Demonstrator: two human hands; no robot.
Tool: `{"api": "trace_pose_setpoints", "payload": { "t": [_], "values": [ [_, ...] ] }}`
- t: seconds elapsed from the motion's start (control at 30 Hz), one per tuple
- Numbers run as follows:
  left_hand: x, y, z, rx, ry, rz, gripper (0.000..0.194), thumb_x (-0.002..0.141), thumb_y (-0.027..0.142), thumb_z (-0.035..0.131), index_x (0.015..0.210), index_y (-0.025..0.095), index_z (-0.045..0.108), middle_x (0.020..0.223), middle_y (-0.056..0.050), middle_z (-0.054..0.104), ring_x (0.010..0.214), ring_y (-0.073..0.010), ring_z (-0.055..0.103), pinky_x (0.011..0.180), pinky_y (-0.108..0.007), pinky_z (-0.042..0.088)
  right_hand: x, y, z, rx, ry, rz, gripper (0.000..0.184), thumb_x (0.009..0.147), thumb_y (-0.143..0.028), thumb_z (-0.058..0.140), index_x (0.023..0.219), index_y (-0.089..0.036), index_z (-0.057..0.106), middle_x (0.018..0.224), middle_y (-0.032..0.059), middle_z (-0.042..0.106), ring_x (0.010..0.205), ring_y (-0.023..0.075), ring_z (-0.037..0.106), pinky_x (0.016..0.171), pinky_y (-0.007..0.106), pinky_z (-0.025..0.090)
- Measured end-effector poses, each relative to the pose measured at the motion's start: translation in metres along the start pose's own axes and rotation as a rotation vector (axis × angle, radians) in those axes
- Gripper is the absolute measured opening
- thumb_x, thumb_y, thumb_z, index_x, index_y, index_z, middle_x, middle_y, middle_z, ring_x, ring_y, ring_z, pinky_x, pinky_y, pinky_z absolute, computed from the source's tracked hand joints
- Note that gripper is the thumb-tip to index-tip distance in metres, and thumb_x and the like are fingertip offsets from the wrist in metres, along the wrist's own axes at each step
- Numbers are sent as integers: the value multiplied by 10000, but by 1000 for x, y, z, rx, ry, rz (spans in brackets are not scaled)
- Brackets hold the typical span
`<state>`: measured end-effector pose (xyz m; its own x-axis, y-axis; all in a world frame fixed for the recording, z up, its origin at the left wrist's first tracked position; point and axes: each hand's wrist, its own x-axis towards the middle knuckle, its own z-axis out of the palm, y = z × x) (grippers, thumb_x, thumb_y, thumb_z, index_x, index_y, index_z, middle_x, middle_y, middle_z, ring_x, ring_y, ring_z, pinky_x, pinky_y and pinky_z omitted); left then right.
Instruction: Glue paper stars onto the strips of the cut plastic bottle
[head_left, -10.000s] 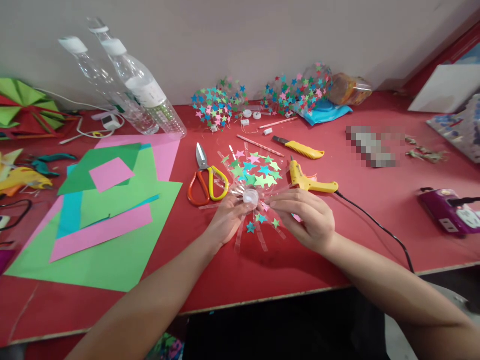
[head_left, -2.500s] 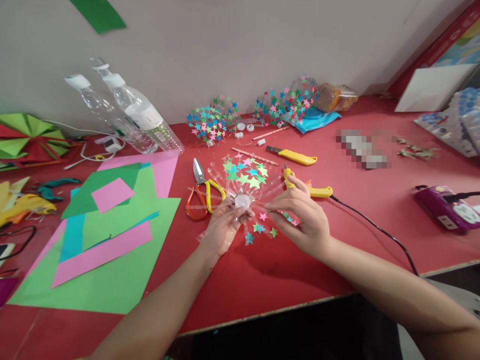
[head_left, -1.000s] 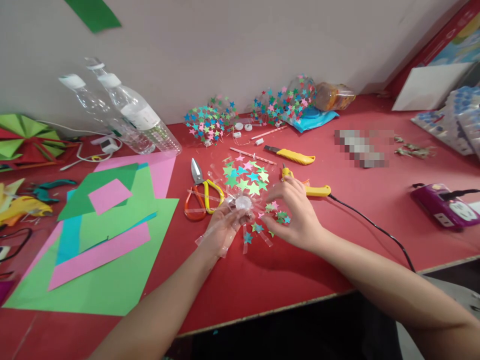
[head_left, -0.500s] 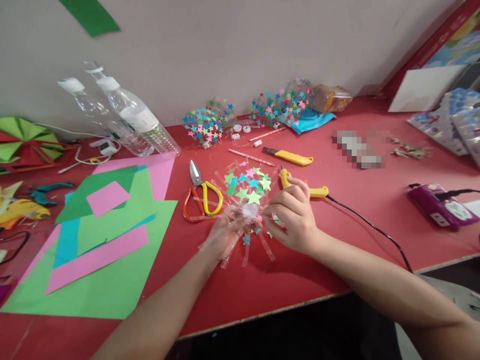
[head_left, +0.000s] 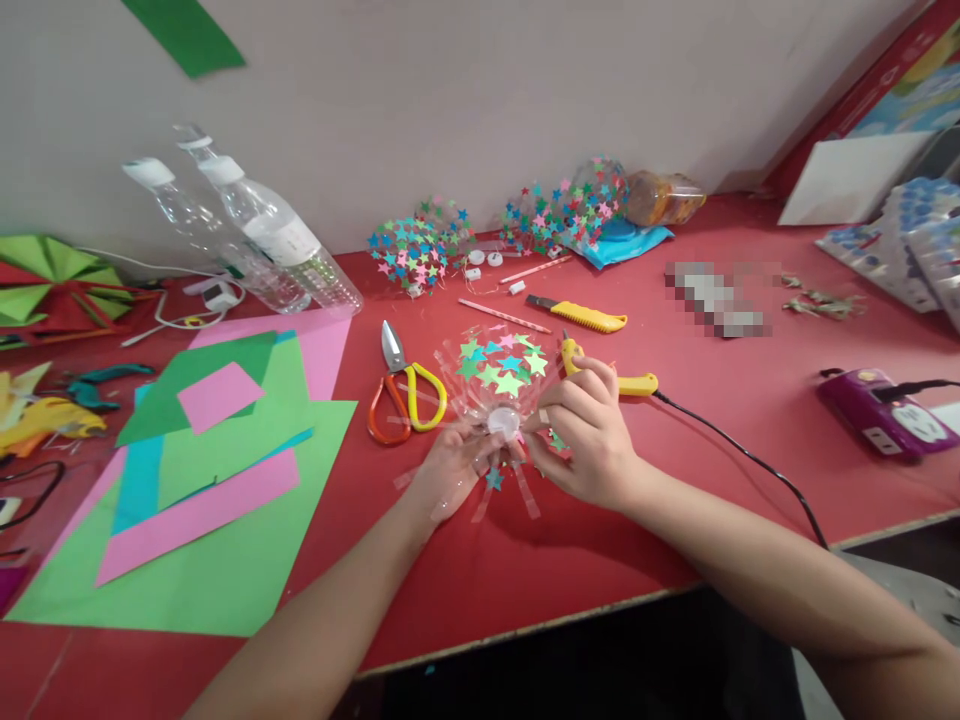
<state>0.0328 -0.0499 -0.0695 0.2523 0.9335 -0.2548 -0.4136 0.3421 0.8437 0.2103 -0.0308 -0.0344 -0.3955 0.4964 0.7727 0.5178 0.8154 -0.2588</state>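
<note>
Between my hands is a cut clear plastic bottle (head_left: pixel 489 376), its thin strips splayed outward and dotted with green, blue and pink paper stars. A round white piece (head_left: pixel 503 423) sits at its middle, facing up. My left hand (head_left: pixel 448 468) is closed round the lower left side of the bottle piece, close to the white round. My right hand (head_left: pixel 589 428) has its thumb and fingertips pinched at the right edge, on the strips; the exact contact is partly hidden. Scissors (head_left: pixel 405 385) with red and yellow handles lie to the left. Behind my right hand lies a yellow glue gun (head_left: pixel 636 384).
A yellow utility knife (head_left: pixel 581 314) and paper straws (head_left: pixel 504 315) lie beyond. Star-covered clear balls (head_left: pixel 409 250) stand by the wall. Coloured paper (head_left: pixel 247 440) and plastic bottles (head_left: pixel 289 235) are left; a purple power strip (head_left: pixel 881 412) and black cord (head_left: pixel 742 455) are right.
The bottle piece has tilted and turned slightly in my hands, so its strips lie at different angles. My hands have barely moved, and the view has shifted a little.
</note>
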Motion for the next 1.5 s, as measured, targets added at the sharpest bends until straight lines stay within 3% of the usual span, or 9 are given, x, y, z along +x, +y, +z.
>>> {"api": "trace_pose_setpoints", "payload": {
  "t": [0.2,0.57,0.87,1.13,1.3,1.4,1.5],
  "values": [
    [2,-3,-7,7,-10,32,217,734,271,758,886,135,681,735,-66,710,708,-179,668,659,-288,523,2,1,-6,38,18,44,92,794,-230,619,879,-238,585,815,3,619,776,168,543,965,463,396],
    [2,-4,-6,-41,50,35,192,698,207,775,843,132,674,816,-48,705,712,-147,656,664,-270,521,3,0,-11,133,61,108,68,820,-215,601,881,-243,589,834,6,628,777,168,587,993,477,399],
    [2,0,-2,-8,43,28,251,638,256,818,790,130,663,717,-24,689,671,-133,662,690,-260,532,3,1,-10,119,83,106,99,826,-196,618,893,-251,569,835,0,630,784,162,595,993,469,405],
    [3,0,-3,-76,54,59,261,642,238,818,809,143,642,811,-34,712,720,-134,673,668,-238,552,4,2,-13,121,65,67,126,798,-249,636,915,-250,590,845,1,649,790,172,602,998,486,392],
    [2,2,-3,-59,38,71,273,623,244,834,743,146,610,718,-23,700,695,-143,675,666,-251,548,2,4,-19,225,168,66,117,876,-281,528,926,-238,625,846,14,650,786,172,603,1032,519,360],
    [2,4,-4,-59,45,73,268,625,257,834,725,145,612,718,-27,704,696,-148,677,689,-272,550,3,6,-20,298,291,169,232,929,-220,422,895,-239,650,848,16,651,822,168,596,1043,510,356],
    [2,4,-5,-63,38,74,232,648,253,818,756,145,643,743,-31,710,702,-150,677,687,-275,546,5,8,-18,338,356,270,256,931,-189,420,872,-242,663,849,20,639,854,174,585,960,461,418]
  ]
}}
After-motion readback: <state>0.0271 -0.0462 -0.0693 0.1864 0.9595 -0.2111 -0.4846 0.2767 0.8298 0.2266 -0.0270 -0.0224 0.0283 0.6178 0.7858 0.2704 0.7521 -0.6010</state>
